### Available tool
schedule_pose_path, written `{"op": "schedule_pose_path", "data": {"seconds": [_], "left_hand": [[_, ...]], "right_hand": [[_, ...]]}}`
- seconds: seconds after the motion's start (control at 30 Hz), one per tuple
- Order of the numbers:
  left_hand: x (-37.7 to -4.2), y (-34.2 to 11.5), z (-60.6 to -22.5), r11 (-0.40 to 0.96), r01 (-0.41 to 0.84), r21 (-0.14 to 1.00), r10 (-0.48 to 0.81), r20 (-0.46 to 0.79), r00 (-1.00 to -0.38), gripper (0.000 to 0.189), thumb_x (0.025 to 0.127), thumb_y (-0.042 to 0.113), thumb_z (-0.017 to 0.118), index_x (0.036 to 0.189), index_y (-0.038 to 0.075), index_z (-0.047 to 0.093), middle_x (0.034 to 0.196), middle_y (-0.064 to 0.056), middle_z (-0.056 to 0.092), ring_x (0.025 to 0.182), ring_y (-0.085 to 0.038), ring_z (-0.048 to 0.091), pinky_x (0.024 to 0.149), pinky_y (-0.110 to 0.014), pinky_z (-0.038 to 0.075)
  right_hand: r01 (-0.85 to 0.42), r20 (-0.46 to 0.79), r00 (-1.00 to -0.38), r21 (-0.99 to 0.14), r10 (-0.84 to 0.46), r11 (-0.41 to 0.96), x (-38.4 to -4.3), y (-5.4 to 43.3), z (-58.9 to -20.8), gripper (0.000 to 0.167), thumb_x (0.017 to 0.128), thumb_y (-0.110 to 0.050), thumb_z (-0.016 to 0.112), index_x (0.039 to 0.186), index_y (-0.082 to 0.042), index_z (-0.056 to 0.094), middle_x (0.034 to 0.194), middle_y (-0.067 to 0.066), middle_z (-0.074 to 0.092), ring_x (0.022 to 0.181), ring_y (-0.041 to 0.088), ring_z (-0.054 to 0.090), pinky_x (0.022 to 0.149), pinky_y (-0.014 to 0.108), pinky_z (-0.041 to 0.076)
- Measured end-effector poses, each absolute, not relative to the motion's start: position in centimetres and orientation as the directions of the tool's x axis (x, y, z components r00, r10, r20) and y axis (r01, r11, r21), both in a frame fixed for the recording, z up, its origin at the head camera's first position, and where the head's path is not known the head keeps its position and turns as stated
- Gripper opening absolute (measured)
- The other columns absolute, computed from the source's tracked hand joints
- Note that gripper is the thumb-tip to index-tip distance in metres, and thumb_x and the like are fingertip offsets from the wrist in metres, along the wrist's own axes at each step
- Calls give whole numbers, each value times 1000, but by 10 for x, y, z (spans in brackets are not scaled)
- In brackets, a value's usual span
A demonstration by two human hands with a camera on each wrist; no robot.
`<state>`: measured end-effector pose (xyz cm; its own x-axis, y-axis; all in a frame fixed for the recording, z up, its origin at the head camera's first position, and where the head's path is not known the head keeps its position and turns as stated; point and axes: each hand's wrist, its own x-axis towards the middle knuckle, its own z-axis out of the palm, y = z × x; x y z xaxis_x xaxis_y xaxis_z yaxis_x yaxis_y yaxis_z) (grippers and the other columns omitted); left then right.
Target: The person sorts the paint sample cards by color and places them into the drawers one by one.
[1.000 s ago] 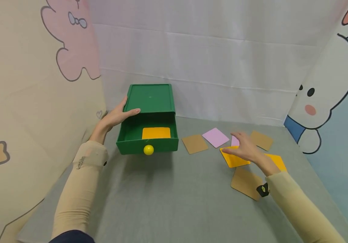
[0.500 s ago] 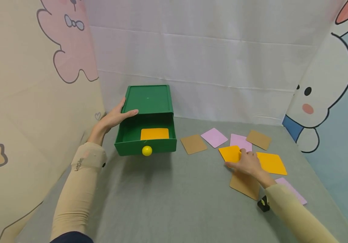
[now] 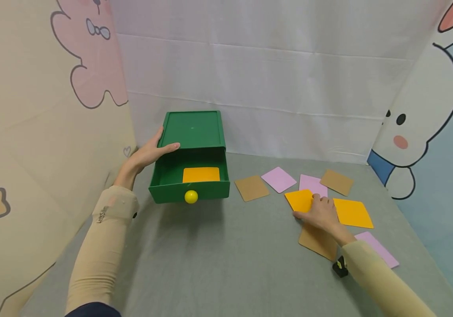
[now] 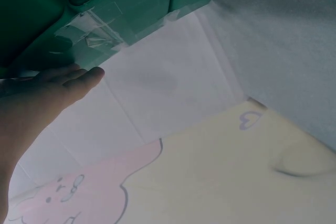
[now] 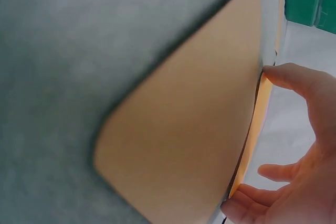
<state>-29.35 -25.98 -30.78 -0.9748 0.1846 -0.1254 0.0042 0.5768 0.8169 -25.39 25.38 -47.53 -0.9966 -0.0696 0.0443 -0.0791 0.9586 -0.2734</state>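
A green box (image 3: 195,128) stands at the back left, its drawer (image 3: 167,174) pulled out. A yellow card (image 3: 201,175) lies inside the drawer, behind the yellow knob (image 3: 191,197). My left hand (image 3: 147,155) rests against the box's left side, thumb laid over the top's front edge; in the left wrist view its fingers (image 4: 84,82) are straight. On the right, my right hand (image 3: 321,213) holds a yellow card (image 3: 300,201) at its edges. The right wrist view shows thumb and fingers at opposite ends of that card (image 5: 252,135), beside a brown card (image 5: 184,114).
Brown cards (image 3: 252,188) and lilac cards (image 3: 279,179) lie scattered on the grey cloth. A second yellow card (image 3: 353,213) lies right of the right hand, and a lilac card (image 3: 378,249) near that forearm. Printed cloth walls (image 3: 266,79) enclose the table.
My right hand has come down and back from above the cards, and its thumb and fingers have closed on the yellow card's edges. The left hand stays on the box.
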Motion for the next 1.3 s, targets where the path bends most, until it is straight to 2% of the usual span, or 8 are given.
{"op": "schedule_pose_path", "data": {"seconds": [0.23,0.47,0.7,1.03,1.23,1.3], "left_hand": [[-299,-265,-318,587,18,810,173,-103,-980,103,88,62,55,150,35,-23,163,1,-15,152,-30,-4,118,-63,8],[-299,-264,-317,586,15,810,168,-104,-980,103,88,63,55,150,36,-23,163,1,-14,152,-30,-3,118,-63,8],[-302,-265,-320,580,16,814,173,-104,-979,101,89,60,55,149,37,-23,163,1,-15,151,-31,-3,118,-64,9],[-281,-252,-299,552,18,834,203,-113,-973,98,94,45,55,152,27,-22,162,-3,-18,151,-31,-8,119,-63,7],[-276,-248,-294,555,12,832,203,-121,-972,98,95,45,54,152,25,-22,163,-4,-18,151,-31,-7,119,-62,7],[-276,-248,-294,557,9,831,201,-124,-972,98,95,45,54,152,24,-23,162,-4,-18,151,-31,-8,119,-62,6]], "right_hand": [[-117,71,-992,-304,-100,945,-255,252,-464,91,80,-51,68,132,18,39,122,39,50,105,47,46,94,57,38],[-170,123,-983,-324,-137,930,-258,238,-441,88,79,-54,67,131,12,42,119,34,52,107,46,45,83,52,43],[-247,149,-967,-349,-207,904,-262,217,-414,88,80,-51,67,137,11,40,134,32,47,120,48,43,98,59,38],[-340,197,-938,-347,-287,874,-270,187,-378,87,80,-50,66,139,8,40,132,29,51,114,43,48,94,52,42],[-383,208,-922,-358,-327,852,-272,174,-360,88,80,-53,67,139,6,40,129,27,53,107,38,49,86,46,44],[-392,201,-919,-361,-340,846,-272,168,-354,88,79,-52,68,140,5,39,131,26,52,109,37,49,85,45,45]]}}
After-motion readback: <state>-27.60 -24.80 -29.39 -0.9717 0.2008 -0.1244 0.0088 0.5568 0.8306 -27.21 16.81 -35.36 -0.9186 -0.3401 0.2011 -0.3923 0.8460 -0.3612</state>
